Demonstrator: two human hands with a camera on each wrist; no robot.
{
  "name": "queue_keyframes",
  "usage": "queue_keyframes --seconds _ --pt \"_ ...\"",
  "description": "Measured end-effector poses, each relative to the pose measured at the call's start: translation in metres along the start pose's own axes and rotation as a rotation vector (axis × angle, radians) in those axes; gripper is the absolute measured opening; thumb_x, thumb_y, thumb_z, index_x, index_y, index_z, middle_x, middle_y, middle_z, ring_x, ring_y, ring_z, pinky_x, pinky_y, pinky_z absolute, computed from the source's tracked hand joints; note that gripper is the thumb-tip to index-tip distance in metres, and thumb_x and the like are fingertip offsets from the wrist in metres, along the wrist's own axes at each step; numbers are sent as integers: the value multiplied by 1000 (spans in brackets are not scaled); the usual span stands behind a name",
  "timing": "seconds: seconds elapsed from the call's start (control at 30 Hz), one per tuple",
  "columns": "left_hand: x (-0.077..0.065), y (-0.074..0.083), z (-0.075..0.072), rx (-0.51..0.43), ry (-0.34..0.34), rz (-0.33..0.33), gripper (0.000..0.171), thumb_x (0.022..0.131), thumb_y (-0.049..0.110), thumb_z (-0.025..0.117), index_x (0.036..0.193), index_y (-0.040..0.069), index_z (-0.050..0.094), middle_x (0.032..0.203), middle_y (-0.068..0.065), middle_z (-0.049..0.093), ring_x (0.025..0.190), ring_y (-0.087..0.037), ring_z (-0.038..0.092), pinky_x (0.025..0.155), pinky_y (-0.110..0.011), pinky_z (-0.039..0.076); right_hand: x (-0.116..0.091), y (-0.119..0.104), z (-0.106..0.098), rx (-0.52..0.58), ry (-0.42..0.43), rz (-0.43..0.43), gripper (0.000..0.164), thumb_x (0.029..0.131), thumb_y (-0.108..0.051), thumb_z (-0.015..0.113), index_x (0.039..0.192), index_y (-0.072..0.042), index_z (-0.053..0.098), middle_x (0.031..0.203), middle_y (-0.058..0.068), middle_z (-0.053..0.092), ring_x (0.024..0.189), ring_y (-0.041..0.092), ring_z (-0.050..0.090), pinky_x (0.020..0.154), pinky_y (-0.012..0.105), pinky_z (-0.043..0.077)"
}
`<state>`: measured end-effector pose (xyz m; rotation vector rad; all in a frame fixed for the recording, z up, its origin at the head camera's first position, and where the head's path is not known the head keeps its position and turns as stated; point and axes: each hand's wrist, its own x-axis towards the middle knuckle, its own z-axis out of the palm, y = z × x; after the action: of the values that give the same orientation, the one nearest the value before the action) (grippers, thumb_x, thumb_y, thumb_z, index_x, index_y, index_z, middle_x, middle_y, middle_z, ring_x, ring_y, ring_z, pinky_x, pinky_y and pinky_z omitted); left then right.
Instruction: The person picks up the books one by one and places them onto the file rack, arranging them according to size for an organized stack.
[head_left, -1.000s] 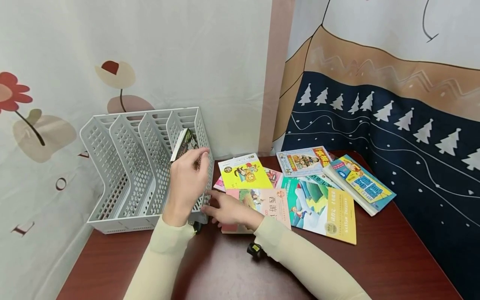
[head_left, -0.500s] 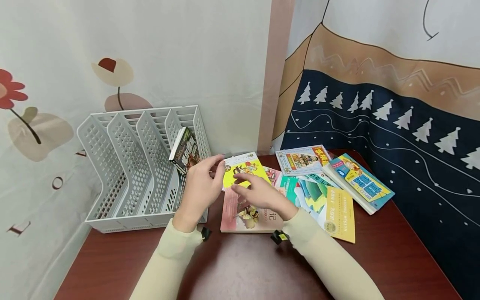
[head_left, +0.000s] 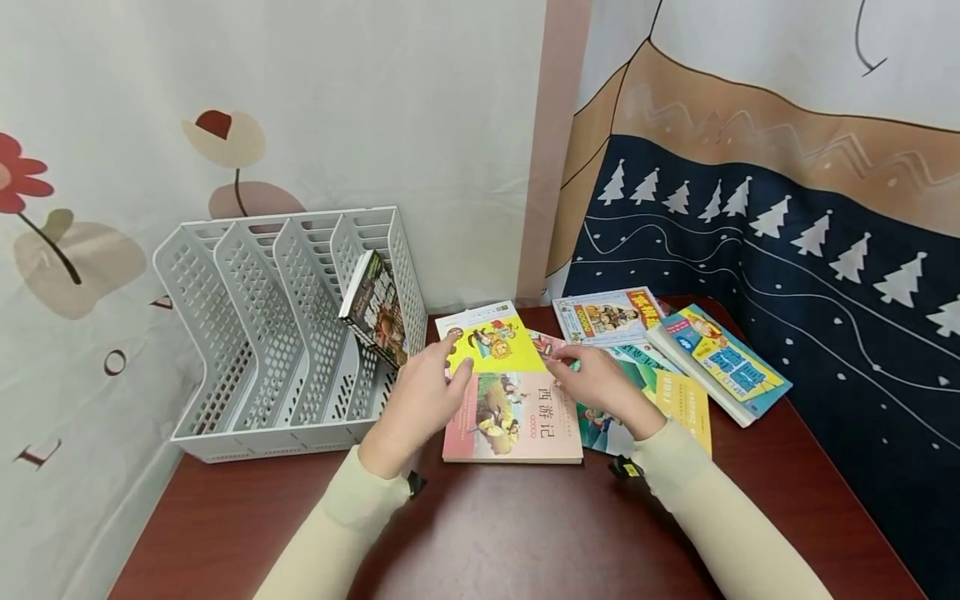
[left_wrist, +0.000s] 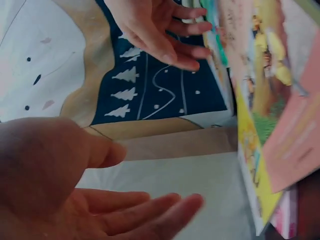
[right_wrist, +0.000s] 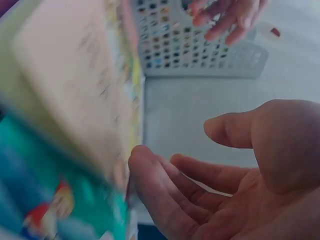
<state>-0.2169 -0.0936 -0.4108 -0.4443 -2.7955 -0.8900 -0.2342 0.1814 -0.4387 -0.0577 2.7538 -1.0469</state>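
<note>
Above the left edge of the pink book (head_left: 517, 425), my left hand (head_left: 423, 396) hovers with relaxed fingers and nothing in its grasp; the left wrist view shows its thumb and fingers apart. My right hand (head_left: 603, 383) is at the pink book's upper right corner, over the green and yellow book (head_left: 686, 408). In the right wrist view its fingers (right_wrist: 165, 195) are loosely extended near the book edges and hold nothing. A yellow book (head_left: 498, 346) lies partly under the pink one. A dark-covered book (head_left: 382, 312) leans in the rightmost slot of the grey file rack (head_left: 277, 442).
To the right lie a blue and yellow book (head_left: 727, 362) and a book with a red title strip (head_left: 603, 317), overlapping others. A patterned curtain (head_left: 750, 217) stands behind the dark red table (head_left: 510, 533).
Both hands have come away from the rack and the dark-covered book, which stays in its slot. The right hand has moved right across the pink book; the left has moved right to its near side.
</note>
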Motion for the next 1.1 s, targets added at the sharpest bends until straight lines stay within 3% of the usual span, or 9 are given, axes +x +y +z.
queue_keyframes --seconds 0.07,0.17,0.23,0.4,0.53,0.6,0.7,0.9,1.1 --pt "-3 -4 5 29 -52 -23 64 105 39 57 151 -5 52 146 -28 63 130 -43 63 110 -57 51 -1 9 -1 -36 9 22 49 106 -44 56 143 -13 66 139 16 66 111 32 60 80 44 53" --pt "-7 -9 15 72 -103 -46 69 105 40 56 149 -12 49 153 -33 54 143 -47 51 119 -58 41 -2 20 0 -68 19 47 49 105 -44 58 142 -13 66 133 16 67 104 32 61 73 42 53" --pt "-10 -12 20 105 -125 -56 71 105 40 56 149 -15 47 153 -36 53 143 -49 50 120 -59 40 -3 25 1 -80 20 69 52 104 -45 60 144 -12 64 124 16 68 98 30 61 68 39 52" --pt "-15 -17 28 173 -134 -76 71 105 41 58 145 -17 50 135 -36 65 126 -51 63 109 -60 50 -4 30 3 -95 9 126 61 102 -47 63 146 -5 61 97 13 63 75 26 61 54 32 46" --pt "-16 -21 34 218 -124 -100 52 104 42 59 103 -8 71 101 -28 73 99 -48 72 88 -59 59 -6 29 6 -105 2 151 53 101 -48 65 129 -4 71 78 11 63 59 24 61 47 28 42" --pt "-17 -22 37 238 -122 -112 48 104 42 58 79 2 65 90 -25 72 90 -47 72 80 -58 59 -6 29 7 -105 -4 160 48 101 -48 65 118 -5 75 71 11 62 53 24 61 44 27 41" --pt "-18 -22 42 251 -137 -126 53 105 41 57 62 9 57 81 -24 71 77 -44 71 72 -57 59 -6 29 8 -110 -7 160 45 100 -49 65 108 -6 77 66 9 61 50 23 59 42 26 39" --pt "-17 -22 52 257 -138 -129 53 104 36 57 61 7 55 73 -23 65 64 -38 63 65 -55 56 -6 29 10 -90 -18 158 43 101 -48 64 107 -8 76 60 8 61 49 25 61 42 27 40" --pt "-16 -25 58 238 -121 -156 47 102 35 62 69 2 59 73 -20 61 66 -37 62 65 -54 55 -7 28 13 -81 -29 154 37 101 -46 64 99 -10 72 64 8 64 55 24 64 47 29 47"
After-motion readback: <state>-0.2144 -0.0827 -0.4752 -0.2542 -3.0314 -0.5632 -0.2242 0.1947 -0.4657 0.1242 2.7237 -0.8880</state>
